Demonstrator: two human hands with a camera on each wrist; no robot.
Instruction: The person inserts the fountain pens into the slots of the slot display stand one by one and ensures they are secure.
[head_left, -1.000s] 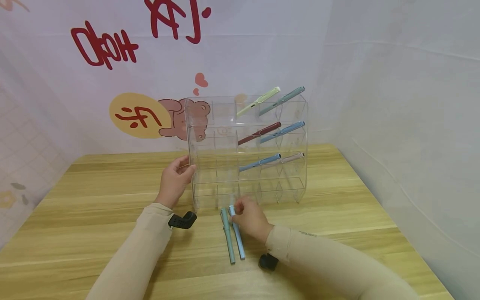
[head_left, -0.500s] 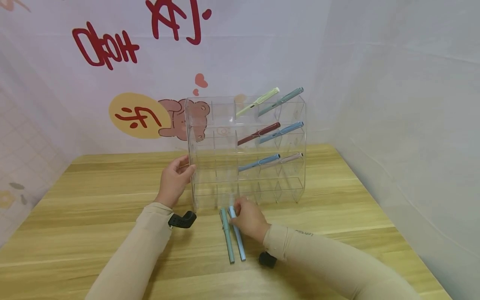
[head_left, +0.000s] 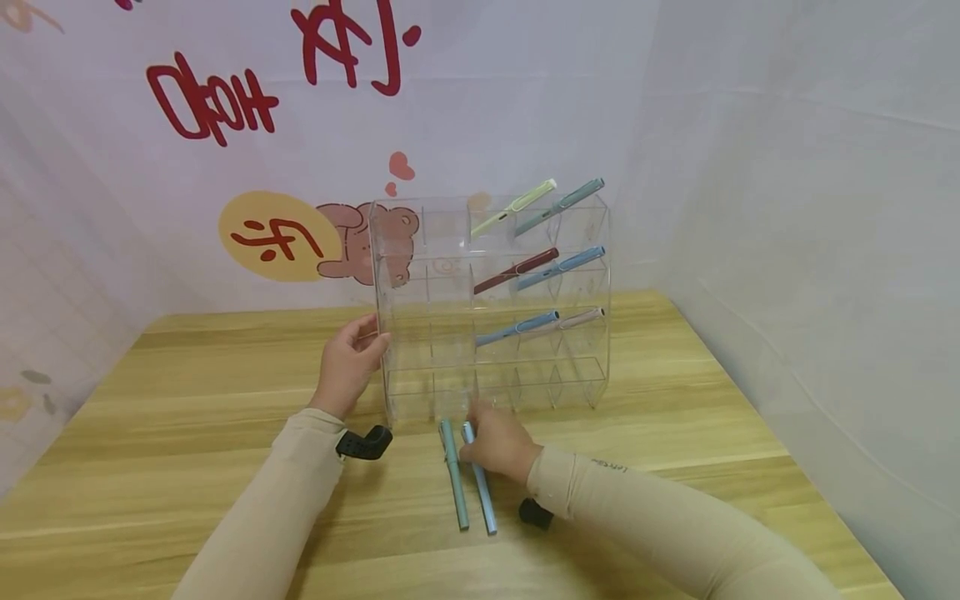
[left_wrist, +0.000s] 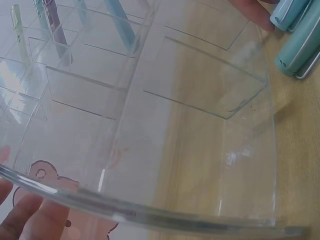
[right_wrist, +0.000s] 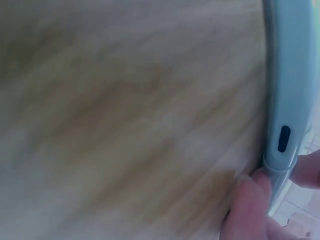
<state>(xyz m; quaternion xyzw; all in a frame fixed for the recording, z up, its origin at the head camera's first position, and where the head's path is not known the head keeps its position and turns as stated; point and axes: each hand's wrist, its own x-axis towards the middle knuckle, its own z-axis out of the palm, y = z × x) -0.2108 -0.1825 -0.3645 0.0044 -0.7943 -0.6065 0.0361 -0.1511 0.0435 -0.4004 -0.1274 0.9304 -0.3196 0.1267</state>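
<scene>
Near the table's middle, my right hand (head_left: 501, 442) pinches a light blue capped pen (head_left: 486, 504) between thumb and fingers. The right wrist view shows fingertips (right_wrist: 247, 205) at the joint of that pen (right_wrist: 290, 85), below its dark oval window. A green capped pen (head_left: 454, 479) with a wire clip lies just left of it on the wood. My left hand (head_left: 348, 362) holds the left side wall of a clear acrylic pen rack (head_left: 540, 363). Through the rack's edge (left_wrist: 120, 209), the left wrist view shows some of its fingers (left_wrist: 45, 220) behind the panel.
Several pens slant in the rack's right-hand compartments, among them a pale green pen (head_left: 517, 207), a dark red pen (head_left: 517, 271) and a blue pen (head_left: 517, 328). A printed cloth (head_left: 525, 100) hangs behind the wooden table (head_left: 225, 375).
The light blue pen has slid slightly toward the person, with the right hand moving along it. Its cap end now sits lower, farther from the rack. The left hand stays on the rack.
</scene>
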